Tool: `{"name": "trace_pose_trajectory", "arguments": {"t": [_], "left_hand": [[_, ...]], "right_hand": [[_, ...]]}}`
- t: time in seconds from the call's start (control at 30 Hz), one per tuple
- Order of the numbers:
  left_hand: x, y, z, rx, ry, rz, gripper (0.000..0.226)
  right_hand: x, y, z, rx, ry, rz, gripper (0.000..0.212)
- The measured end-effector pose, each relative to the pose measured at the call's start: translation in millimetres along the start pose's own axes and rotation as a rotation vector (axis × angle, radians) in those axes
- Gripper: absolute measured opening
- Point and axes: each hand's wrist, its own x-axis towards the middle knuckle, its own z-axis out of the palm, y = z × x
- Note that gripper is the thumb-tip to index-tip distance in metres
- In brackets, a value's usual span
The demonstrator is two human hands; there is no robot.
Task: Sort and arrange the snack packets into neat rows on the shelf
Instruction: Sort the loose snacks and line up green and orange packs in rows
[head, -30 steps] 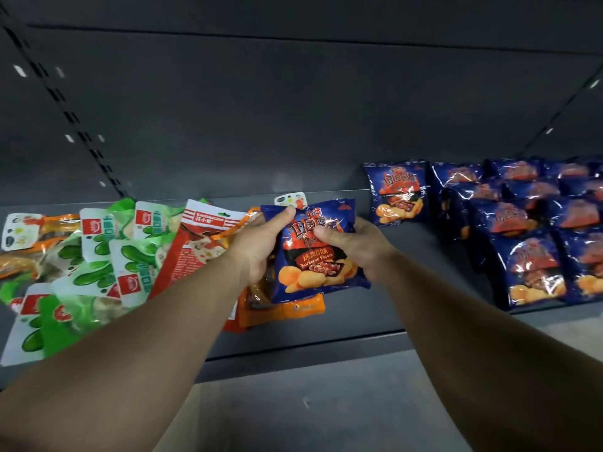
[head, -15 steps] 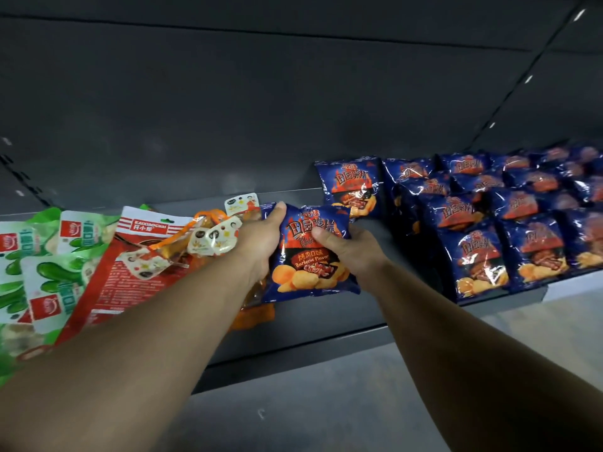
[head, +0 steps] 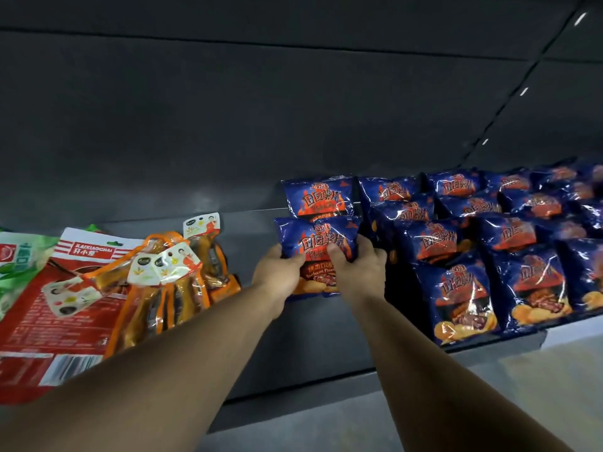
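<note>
green packets [head: 19, 256] cropped left, far rows blurred

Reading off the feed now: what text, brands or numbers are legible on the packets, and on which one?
"KAIXIAOCHAI": red packet, on its white top band.
"Barbecue Flavor": held blue chip packet, gripped by left hand and right hand; last letters covered.
Chinese characters on the blue packets: large but not reliably readable.
Green packet, orange packets, barcode digits: too small or blurred.
</note>
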Motion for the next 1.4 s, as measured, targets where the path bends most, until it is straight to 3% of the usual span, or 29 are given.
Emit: {"name": "trace_pose_trajectory", "arguments": {"t": [0.5,0.73,0.9,1.13,1.4], "left_hand": [[44.0,-15.5,38.6,0.234,0.113,0.102,0.053],[53.7,-21.5,40.2,0.353,0.048,0.024,0.06],[59.4,-25.4,40.8,0.305,0.02,-0.031,0.084],[51.2,-25.5,42.7,0.431,0.076,-0.038,0.066],[47.8,-22.7,39.8,0.421,0.065,-0.026,0.062]], "right_hand": [[28.8,22.0,15.9,0.047,0.068,-0.096,0.068],[32.9,26.6,17.5,-0.028,-0.048,-0.072,0.07],[31.9,24.4,14.1,0.037,-0.056,-0.07,0.07],[33.9,25.9,12.8,-0.014,0.025,-0.105,0.067],[31.6,24.5,13.3,-0.101,0.038,-0.065,0.067]]}}
